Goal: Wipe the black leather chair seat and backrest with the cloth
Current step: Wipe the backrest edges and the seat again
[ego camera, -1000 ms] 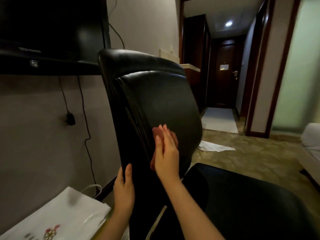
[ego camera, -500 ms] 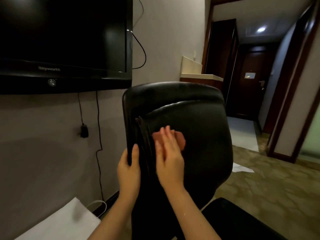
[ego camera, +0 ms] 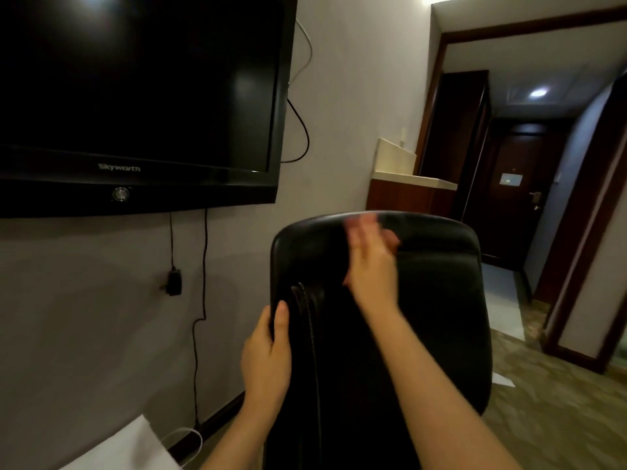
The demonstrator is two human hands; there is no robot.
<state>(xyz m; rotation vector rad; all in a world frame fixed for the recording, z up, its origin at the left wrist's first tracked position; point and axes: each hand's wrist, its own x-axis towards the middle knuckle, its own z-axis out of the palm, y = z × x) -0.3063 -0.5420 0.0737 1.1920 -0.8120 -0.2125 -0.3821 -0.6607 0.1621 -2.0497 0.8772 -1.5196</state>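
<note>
Right hand (ego camera: 371,266) now up from mid-backrest (ego camera: 441,300) to top edge, flat, pressing blurred cloth (ego camera: 390,237). Left hand (ego camera: 268,354) still gripping side edge. Upper backrest being wiped; seat unseen.

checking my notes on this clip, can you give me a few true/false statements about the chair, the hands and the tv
1. The left hand grips the side edge of the backrest. True.
2. The right hand rests on the seat. False: it is pressed flat high on the backrest, near its top edge.
3. The TV screen is dark. True.
4. The TV stands on the floor. False: it hangs on the wall, above the chair.
</note>
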